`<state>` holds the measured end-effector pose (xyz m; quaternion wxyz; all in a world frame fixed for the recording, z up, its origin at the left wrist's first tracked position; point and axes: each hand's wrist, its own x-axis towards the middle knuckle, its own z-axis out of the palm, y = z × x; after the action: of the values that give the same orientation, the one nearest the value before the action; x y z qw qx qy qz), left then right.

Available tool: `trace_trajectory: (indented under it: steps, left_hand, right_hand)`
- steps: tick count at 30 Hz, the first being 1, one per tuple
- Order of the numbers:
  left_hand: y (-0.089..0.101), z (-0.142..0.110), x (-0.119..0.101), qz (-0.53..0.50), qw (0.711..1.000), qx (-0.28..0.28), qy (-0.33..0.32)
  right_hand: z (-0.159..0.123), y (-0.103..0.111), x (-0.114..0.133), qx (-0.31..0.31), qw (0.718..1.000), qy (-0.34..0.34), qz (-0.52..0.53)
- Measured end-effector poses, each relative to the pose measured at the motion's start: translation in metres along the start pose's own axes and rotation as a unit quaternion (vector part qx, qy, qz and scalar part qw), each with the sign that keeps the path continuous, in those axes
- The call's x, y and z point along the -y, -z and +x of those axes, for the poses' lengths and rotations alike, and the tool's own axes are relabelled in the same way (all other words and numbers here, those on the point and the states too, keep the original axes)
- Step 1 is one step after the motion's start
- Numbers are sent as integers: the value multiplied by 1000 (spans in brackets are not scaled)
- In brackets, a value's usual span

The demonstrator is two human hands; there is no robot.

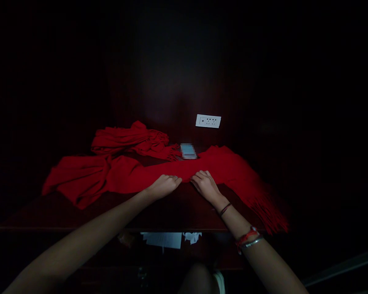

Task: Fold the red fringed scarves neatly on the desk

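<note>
A long red scarf (pixel 159 173) with a fringed right end lies across the dark table, its left part bunched in folds. My left hand (pixel 166 185) is closed at the scarf's near edge, fingers curled on the cloth. Just to its right, my right hand (pixel 205 183) pinches the same edge with bent fingers. A small gap separates the two hands. Behind the left part rests a second bunch of red fringed cloth (pixel 130 139). A pale, blurred rectangular thing (pixel 188 151) lies beyond the hands.
The dark table's front edge (pixel 110 230) runs below my forearms. On the wall behind is a white power socket (pixel 208 121). Beneath the tabletop show a sheet of paper (pixel 164 240) and some crumpled white paper (pixel 192 237). Both sides are very dark.
</note>
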<state>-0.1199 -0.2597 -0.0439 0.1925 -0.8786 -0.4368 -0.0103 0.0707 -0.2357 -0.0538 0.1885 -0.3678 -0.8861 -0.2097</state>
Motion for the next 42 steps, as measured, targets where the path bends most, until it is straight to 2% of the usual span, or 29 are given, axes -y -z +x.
trace_trajectory:
  steps: [11,20,25,30,37,40,42]
  left_hand:
    - [0,-4,2,11,999,-41,-17]
    - [-1,-5,7,24,998,-54,-19]
    - [-2,-9,13,11,998,-54,6]
    - [1,-12,17,-4,999,-31,-7]
    - [6,-20,32,-64,998,-2,-15]
    - [11,-20,34,-96,995,4,14]
    - [12,-16,29,-113,993,-15,37]
  right_hand:
    - [-1,1,4,36,998,46,-35]
    - [5,-2,13,28,996,70,-41]
    - [0,-4,1,66,996,16,-63]
    - [-10,2,-15,91,992,-52,-74]
    - [-15,8,-14,87,994,-61,-2]
    - [-18,4,-15,97,992,-60,50]
    - [-21,0,-17,97,990,-58,78]
